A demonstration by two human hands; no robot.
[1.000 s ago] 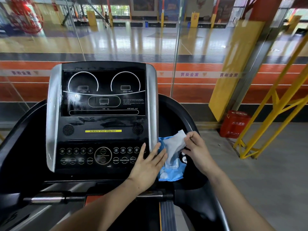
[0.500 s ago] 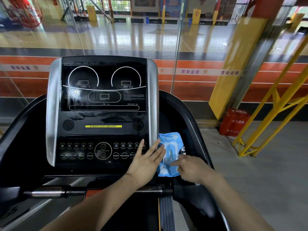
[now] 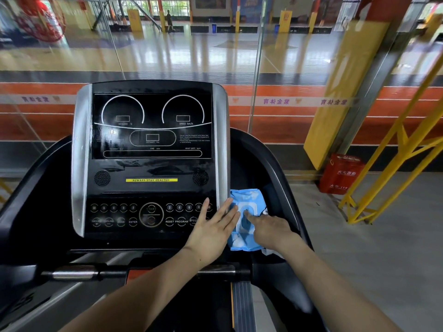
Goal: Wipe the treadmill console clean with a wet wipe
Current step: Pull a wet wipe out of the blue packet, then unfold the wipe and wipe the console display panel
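Note:
The black treadmill console (image 3: 151,164) with silver side strips stands in front of me, its screen dark and smudged. A blue wet wipe pack (image 3: 249,197) lies in the tray just right of the console. My left hand (image 3: 213,231) lies flat with straight fingers across the console's lower right corner and the pack's left edge. My right hand (image 3: 268,228) presses its index finger on the pack's white lid while the other fingers are curled. A bit of white wet wipe (image 3: 268,251) sticks out under that hand.
A silver handlebar (image 3: 76,274) crosses below the console. Black treadmill arms curve up on both sides. A glass wall stands behind the machine. On the floor to the right are a red box (image 3: 340,173) and a yellow metal frame (image 3: 395,164).
My right hand pulled a white wipe up out of the pack, then came down onto the pack with its index finger on the lid. My left hand stayed flat in place.

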